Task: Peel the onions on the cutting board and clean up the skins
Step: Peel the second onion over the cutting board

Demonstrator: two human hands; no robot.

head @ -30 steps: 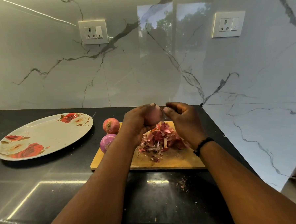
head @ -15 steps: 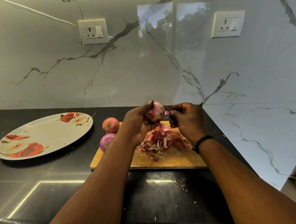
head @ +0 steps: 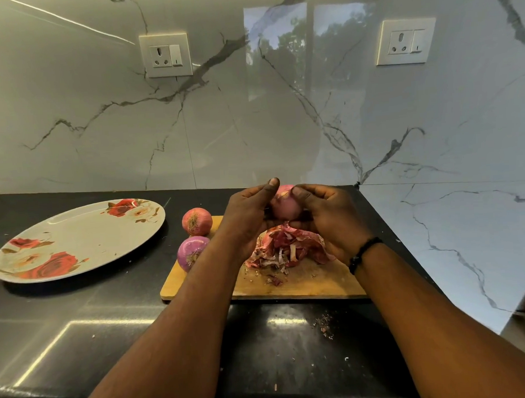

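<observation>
Now both hands — left hand (head: 246, 213), right hand (head: 327, 216) — curled round one onion (head: 286, 206) above the skins (head: 288, 247).

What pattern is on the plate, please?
Red and cream roses on the white plate, head view.

Pink onion (head: 286, 205) in my grips; reddish onion (head: 196, 221); purple onion (head: 192, 251); red-and-white skins (head: 285, 248); tan cutting board (head: 308, 283); cream plate (head: 74, 239), red roses; black desk (head: 109, 313); grey-veined white marble wall (head: 221, 125).
</observation>
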